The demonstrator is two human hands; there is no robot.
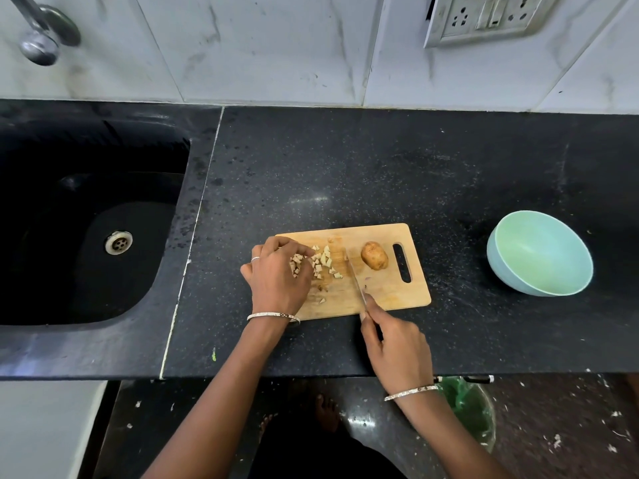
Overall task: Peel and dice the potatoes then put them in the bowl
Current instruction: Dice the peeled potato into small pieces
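Head — left hand cups dice at board edge; right hand grips knife.

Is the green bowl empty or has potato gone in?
Empty: the bowl shows a bare inside; the diced pieces lie on the cutting board.

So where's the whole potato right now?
In the head view, the whole potato lies at the right of the cutting board, between the knife and its handle slot.
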